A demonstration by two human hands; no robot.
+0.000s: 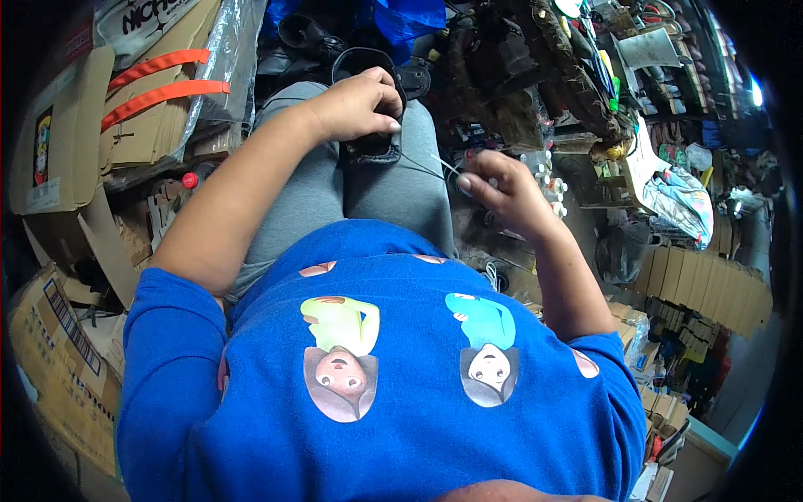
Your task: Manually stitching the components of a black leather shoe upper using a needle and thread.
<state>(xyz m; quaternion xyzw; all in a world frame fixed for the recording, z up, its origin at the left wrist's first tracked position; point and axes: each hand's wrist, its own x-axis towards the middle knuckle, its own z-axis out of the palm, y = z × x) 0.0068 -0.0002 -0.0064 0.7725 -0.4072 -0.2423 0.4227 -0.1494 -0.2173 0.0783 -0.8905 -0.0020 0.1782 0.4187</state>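
A black leather shoe [374,152] rests across my thighs, its sole side and inside partly hidden by my hand. My left hand [361,105] is closed over the shoe, with the thumb on its near right edge. To the right and apart from the shoe, my right hand [502,188] pinches a thin, pale, needle-like tool [446,166] that points back toward the shoe. A dark thread [422,165] stretches between the shoe and my right hand. The tool's other end is hidden in my fingers.
More black shoes [305,35] and a blue plastic bag [410,21] lie beyond my knees. Cardboard boxes [67,134] and orange strips [163,90] crowd the left. On the right are small bottles [552,186], a colourful cloth bundle [679,201] and stacked cardboard [703,289].
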